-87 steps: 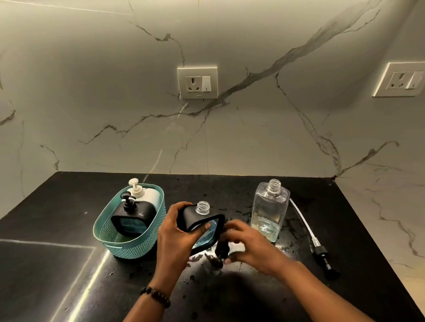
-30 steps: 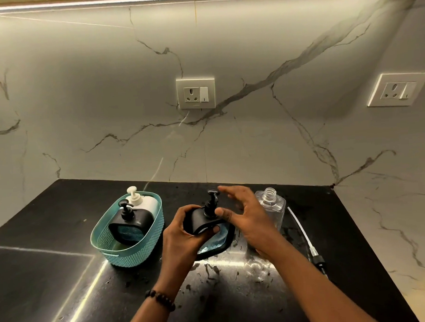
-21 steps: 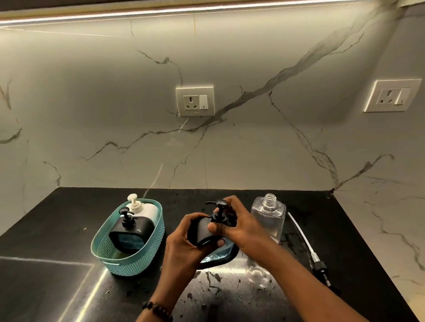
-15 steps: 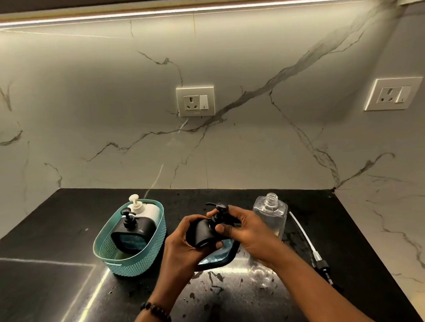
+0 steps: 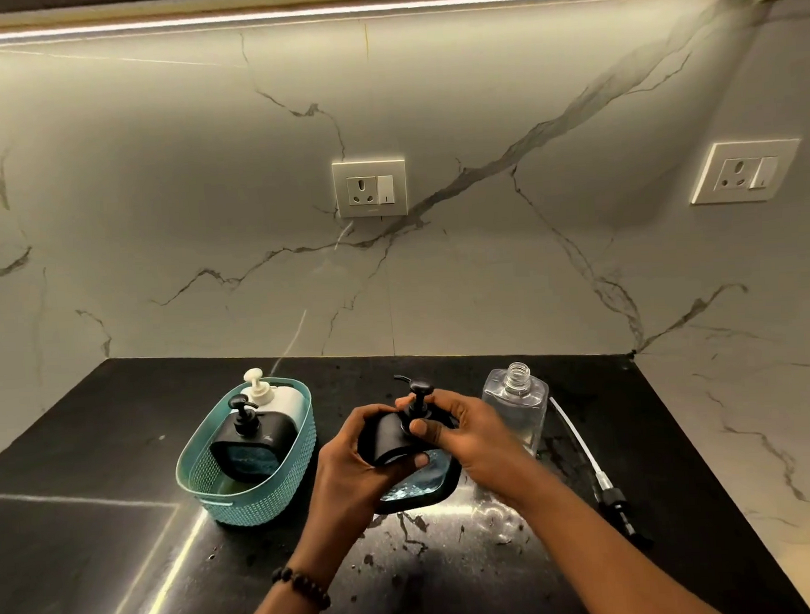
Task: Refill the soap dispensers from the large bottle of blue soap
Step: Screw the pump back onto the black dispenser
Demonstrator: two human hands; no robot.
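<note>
I have a single view, from the camera on the person's head, looking forward and slightly down at a black countertop [image 5: 120, 462] set into a corner of marble wall [image 5: 429, 94]. The wide lens takes in the under-cabinet light strip [image 5: 378, 7] at the top and both forearms entering from the bottom edge. The worktop sits close; the back wall lies just beyond.
</note>
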